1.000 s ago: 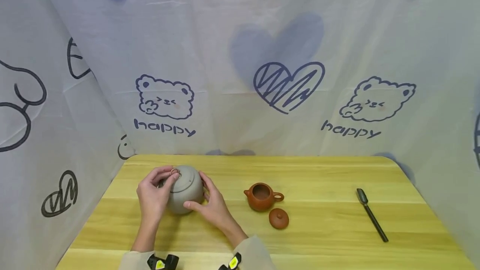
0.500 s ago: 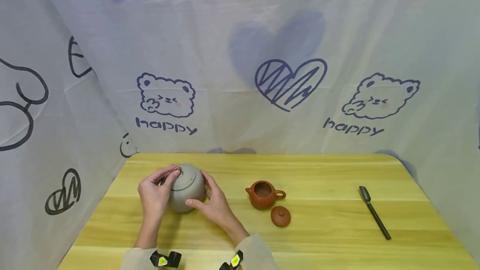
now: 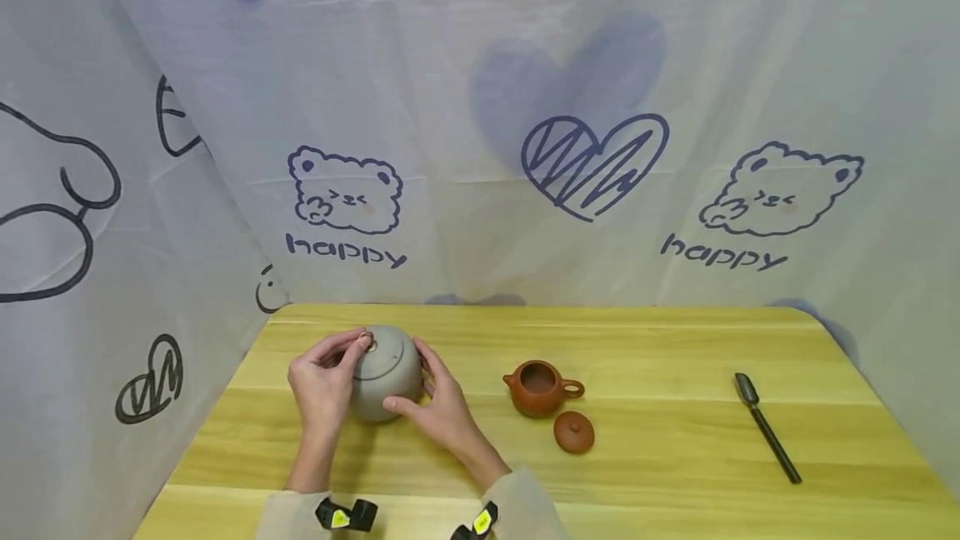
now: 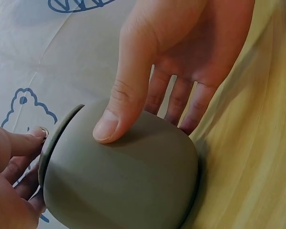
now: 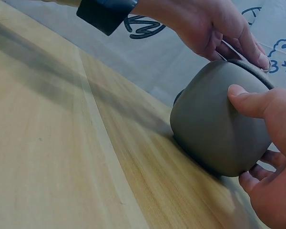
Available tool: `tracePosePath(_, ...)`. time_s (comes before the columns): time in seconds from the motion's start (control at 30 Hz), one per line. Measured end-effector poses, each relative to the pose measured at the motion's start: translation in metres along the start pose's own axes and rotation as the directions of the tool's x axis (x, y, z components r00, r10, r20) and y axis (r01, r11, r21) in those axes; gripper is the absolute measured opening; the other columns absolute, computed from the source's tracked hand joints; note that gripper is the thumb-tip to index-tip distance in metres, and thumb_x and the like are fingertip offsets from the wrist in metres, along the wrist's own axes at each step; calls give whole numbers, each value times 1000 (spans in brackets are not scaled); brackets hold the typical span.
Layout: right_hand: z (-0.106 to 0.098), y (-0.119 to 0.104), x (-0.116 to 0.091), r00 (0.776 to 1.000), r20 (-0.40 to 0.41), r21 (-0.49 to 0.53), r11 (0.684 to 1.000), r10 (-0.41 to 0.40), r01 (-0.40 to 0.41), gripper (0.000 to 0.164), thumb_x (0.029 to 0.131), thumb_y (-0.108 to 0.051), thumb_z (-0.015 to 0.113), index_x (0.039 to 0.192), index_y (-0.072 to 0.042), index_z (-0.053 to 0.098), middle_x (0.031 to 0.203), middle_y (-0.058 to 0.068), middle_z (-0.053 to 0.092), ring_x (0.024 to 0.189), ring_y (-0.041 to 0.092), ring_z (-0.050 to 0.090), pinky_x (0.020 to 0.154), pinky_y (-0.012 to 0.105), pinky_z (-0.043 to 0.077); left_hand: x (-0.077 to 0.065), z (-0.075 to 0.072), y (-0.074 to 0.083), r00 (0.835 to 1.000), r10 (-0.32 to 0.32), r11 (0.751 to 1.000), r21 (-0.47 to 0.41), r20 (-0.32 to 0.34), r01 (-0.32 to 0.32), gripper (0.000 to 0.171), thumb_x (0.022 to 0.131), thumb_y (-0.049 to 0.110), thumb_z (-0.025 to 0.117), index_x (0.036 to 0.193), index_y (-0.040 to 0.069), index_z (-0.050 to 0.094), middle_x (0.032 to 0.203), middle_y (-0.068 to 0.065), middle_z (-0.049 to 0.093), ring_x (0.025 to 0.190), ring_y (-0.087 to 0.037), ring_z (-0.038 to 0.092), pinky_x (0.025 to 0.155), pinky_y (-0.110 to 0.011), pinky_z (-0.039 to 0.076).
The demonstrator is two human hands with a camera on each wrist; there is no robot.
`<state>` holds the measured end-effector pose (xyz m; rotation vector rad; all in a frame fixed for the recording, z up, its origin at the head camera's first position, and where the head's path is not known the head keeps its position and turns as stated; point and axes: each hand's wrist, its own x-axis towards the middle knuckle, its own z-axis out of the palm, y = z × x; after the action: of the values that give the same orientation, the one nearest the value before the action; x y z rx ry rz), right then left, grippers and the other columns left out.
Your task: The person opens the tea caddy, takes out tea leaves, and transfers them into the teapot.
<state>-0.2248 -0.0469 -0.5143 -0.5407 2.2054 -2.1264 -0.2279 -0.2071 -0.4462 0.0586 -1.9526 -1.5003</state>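
A round grey tea jar (image 3: pixel 390 390) with a flat grey lid (image 3: pixel 380 363) stands on the left part of the table. My left hand (image 3: pixel 324 386) pinches the small metal ring (image 3: pixel 370 346) on top of the lid between thumb and fingertips. My right hand (image 3: pixel 442 408) grips the jar's right side, thumb on the near face and fingers round the far side. In the left wrist view the lid (image 4: pixel 57 136) sits at the jar's mouth with a dark seam beneath it; whether it is raised cannot be told. The right wrist view shows the jar's base (image 5: pixel 200 160) at the tabletop.
Right of the jar stands a small reddish-brown clay teapot (image 3: pixel 534 398), its mouth uncovered. Its round lid (image 3: pixel 573 432) lies just in front. Farther right lies a dark slim scoop (image 3: pixel 767 427). A printed cloth (image 3: pixel 480 215) hangs behind the wooden table (image 3: pixel 660 440).
The whole head view has shifted slightly, so everything sits a little farther right. The left fingertips have closed over the lid's ring, which stood more visible earlier. The jar keeps its place.
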Motion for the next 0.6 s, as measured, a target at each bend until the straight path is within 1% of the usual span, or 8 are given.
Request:
tracePosePath(0.2,1,-2,-1,1000,-3,1,1000,1,-1,89,90,-21,82,162,-14,30,165,7,32,149,29,33,116,50,37,1,-2,3,999,-26,999,-26,-26,25,12,85,5,84,93,-3,81,90,-21,76,76,4,70,72,-10,55)
tracePosePath(0.37,1,-1,1,1000,-3,14,1000,-10,10,89,90,-16,82,162,-12,29,165,7,31,149,30,33,116,53,36,3,-5,4,999,-34,998,-58,-30,32,12,86,6,84,93,-3,81,89,-22,76,75,1,71,72,-11,56)
tracePosePath(0.47,0,0,2,1000,1,12,1000,-5,5,89,90,-19,82,162,-13,30,165,6,32,149,29,33,117,53,36,4,-6,5,998,-46,996,-76,-35,43,11,86,5,83,93,-4,81,90,-22,76,75,0,72,72,-13,56)
tracePosePath(0.6,-1,2,2,1000,5,1,1000,13,-13,90,90,-25,82,162,-15,30,164,3,32,149,25,34,117,49,37,6,-9,6,997,-56,994,-95,-50,51,13,86,2,83,95,-6,80,90,-21,76,74,-1,72,71,-13,57)
